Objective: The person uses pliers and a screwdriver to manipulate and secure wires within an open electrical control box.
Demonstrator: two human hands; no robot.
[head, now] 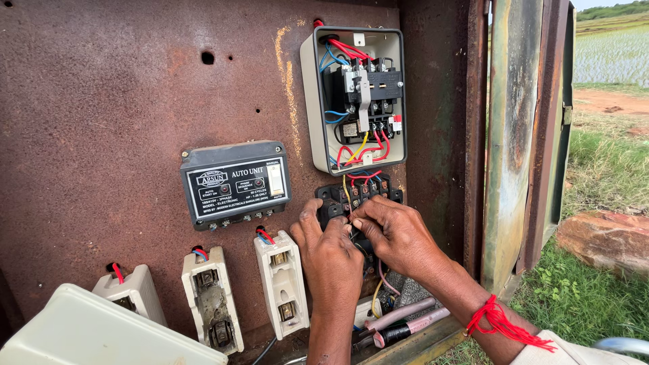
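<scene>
My left hand [332, 253] and right hand [399, 233] meet at the black terminal block [358, 196] near the lower right of the rusty panel [122, 88]. My right fingertips [357, 217] are pinched narrow on a thin wire [347, 196] that drops from the open starter box [353, 98] above; my left fingers curl against the block's lower left edge, and I cannot tell whether they grip anything. A red thread [501, 323] is tied round my right wrist. Left of my hands sits the grey control unit [235, 182], and along the panel's bottom edge stand three white fuse holders [209, 297]. Pliers with pink handles [405, 321] lie on the bottom ledge just below my hands
</scene>
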